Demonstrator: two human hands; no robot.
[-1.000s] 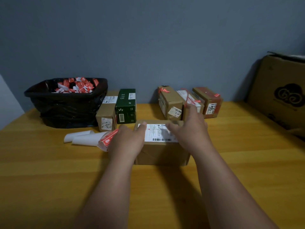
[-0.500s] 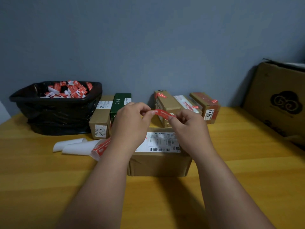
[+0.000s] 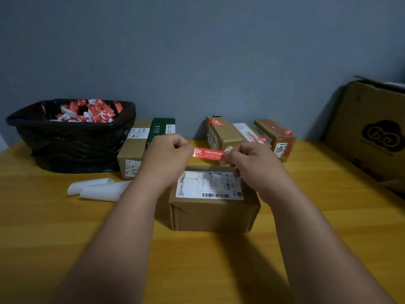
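A red sticker strip with white print is stretched level between my hands, in the air above the far edge of a brown cardboard parcel. My left hand pinches the strip's left end and my right hand pinches its right end. The parcel lies flat on the wooden table in front of me, with a white shipping label on its top face.
A black bin bag full of red and white scraps stands at the back left. Curled white backing papers lie beside it. Several small parcels and a green box line the wall. A large cardboard box leans at the right.
My hands lifted off the parcel's top and now hold a red strip between them. They have drawn apart, so more of the strip shows. The roll by the white papers is out of sight.
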